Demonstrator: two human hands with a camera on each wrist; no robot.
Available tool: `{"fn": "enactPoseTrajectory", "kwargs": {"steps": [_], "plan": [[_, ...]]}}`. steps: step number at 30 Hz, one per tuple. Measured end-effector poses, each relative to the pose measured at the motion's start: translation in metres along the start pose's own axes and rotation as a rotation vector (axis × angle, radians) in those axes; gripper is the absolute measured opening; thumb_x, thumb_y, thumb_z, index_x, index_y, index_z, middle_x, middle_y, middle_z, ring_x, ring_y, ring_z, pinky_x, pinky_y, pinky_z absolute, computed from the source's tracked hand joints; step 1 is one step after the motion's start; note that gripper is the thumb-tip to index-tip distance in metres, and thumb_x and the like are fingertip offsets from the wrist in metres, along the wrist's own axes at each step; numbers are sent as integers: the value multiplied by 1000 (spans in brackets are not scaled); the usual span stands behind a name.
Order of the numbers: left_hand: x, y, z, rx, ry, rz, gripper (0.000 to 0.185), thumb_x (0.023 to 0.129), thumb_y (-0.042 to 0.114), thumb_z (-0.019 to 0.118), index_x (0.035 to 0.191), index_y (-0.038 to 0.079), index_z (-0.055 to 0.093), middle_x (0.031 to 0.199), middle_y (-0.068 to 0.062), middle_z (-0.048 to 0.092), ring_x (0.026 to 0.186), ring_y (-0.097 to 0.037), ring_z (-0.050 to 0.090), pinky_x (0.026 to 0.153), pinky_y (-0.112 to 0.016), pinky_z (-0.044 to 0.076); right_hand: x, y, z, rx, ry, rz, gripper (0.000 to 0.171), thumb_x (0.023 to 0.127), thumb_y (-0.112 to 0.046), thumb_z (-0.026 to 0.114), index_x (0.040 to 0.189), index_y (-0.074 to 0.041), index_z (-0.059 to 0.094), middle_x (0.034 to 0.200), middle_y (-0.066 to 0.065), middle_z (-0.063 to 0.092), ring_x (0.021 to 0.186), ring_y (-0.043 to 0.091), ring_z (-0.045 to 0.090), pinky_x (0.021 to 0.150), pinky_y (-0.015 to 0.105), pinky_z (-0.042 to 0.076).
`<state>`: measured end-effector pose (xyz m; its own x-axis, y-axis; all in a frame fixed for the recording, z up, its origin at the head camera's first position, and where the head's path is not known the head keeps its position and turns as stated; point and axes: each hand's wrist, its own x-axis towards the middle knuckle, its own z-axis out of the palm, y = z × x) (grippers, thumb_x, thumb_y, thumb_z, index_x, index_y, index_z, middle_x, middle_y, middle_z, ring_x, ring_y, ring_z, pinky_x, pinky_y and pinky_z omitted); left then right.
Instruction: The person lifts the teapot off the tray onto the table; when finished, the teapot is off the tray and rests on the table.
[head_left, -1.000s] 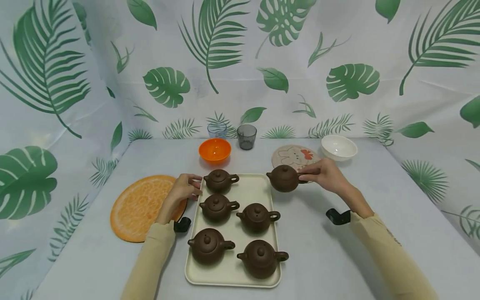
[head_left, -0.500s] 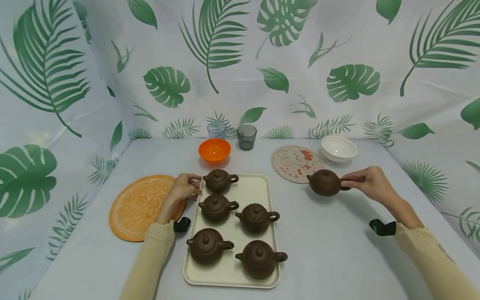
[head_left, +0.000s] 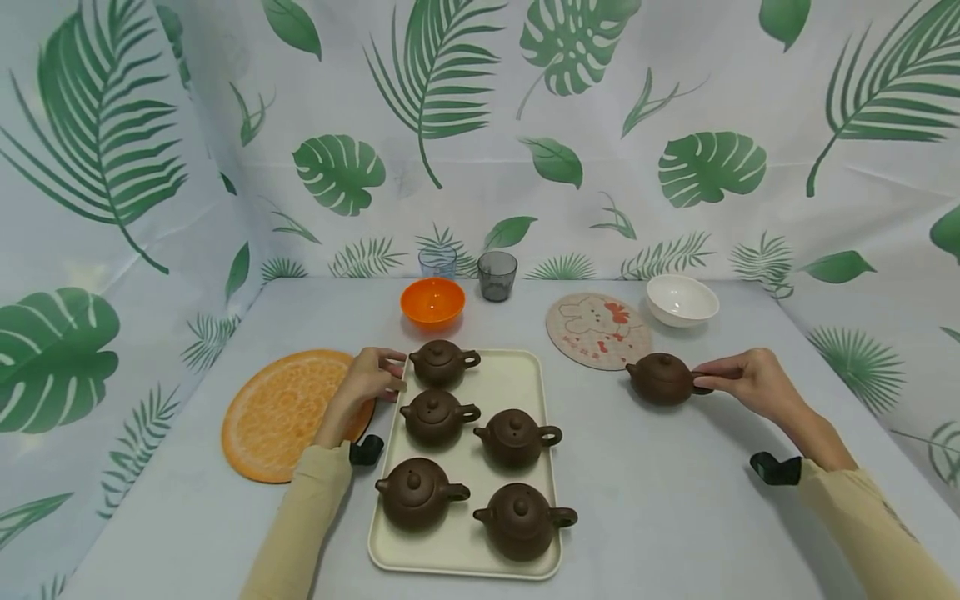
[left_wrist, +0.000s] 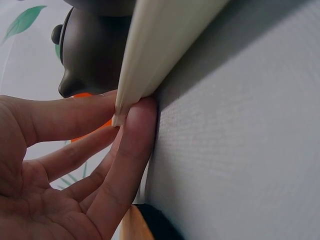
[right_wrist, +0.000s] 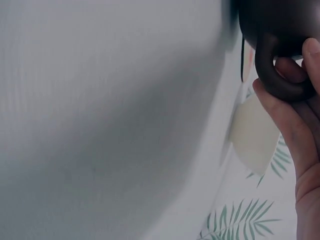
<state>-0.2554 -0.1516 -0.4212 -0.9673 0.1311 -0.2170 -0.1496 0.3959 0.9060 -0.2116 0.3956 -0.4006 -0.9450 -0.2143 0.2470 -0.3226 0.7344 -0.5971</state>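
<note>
My right hand [head_left: 757, 385] pinches the handle of a dark brown teapot [head_left: 662, 379], to the right of the tray. In the right wrist view, fingers pass through and below the loop handle [right_wrist: 287, 89]. This teapot is upright, low over the table; whether its base touches cannot be told. My left hand [head_left: 367, 379] holds the far left edge of the cream tray [head_left: 510, 371]. In the left wrist view, its fingers [left_wrist: 137, 130] lie above and under the tray rim. Several matching teapots stand on the tray, among them one [head_left: 440, 363] near my left hand.
An orange-slice placemat [head_left: 277, 417] lies left of the tray. Behind stand an orange bowl [head_left: 432, 304], a grey glass [head_left: 497, 277], a bluish glass [head_left: 437, 262] and a white bowl [head_left: 682, 302]. A round rabbit mat [head_left: 596, 331] lies beyond the held teapot.
My right hand has carried the teapot from beside the tray's far right corner to the right, then lower and slightly nearer. The left hand stays at the tray edge.
</note>
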Motion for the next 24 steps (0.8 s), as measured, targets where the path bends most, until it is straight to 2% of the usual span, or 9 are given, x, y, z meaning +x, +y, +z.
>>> {"fn": "enactPoseTrajectory", "kwargs": {"steps": [4, 14, 24], "plan": [[1, 0, 0, -3, -3, -6, 51, 77, -13, 66, 127, -9, 54, 93, -18, 57, 62, -16, 59, 57, -29, 57, 0, 4, -3, 6, -15, -15, 15, 77, 1, 76, 90, 8, 74, 80, 17, 73, 68, -4, 65, 58, 14, 52], [1, 1, 0, 3, 2, -19, 51, 77, -12, 66, 127, -9, 55, 94, -18, 58, 63, -17, 60, 57, -29, 58, -1, 11, -3, -20, -56, 11, 16, 77, 1, 76, 92, 6, 74, 83, 18, 72, 70, -5, 65, 59, 14, 53], [3, 0, 0, 11, -3, -23, 52, 78, -11, 67, 128, -8, 54, 95, -19, 59, 66, -17, 61, 59, -30, 58, 0, 3, -11, -50, -84, 50, 21, 80, -7, 76, 97, 5, 74, 89, 19, 72, 70, -3, 66, 60, 14, 52]]}}
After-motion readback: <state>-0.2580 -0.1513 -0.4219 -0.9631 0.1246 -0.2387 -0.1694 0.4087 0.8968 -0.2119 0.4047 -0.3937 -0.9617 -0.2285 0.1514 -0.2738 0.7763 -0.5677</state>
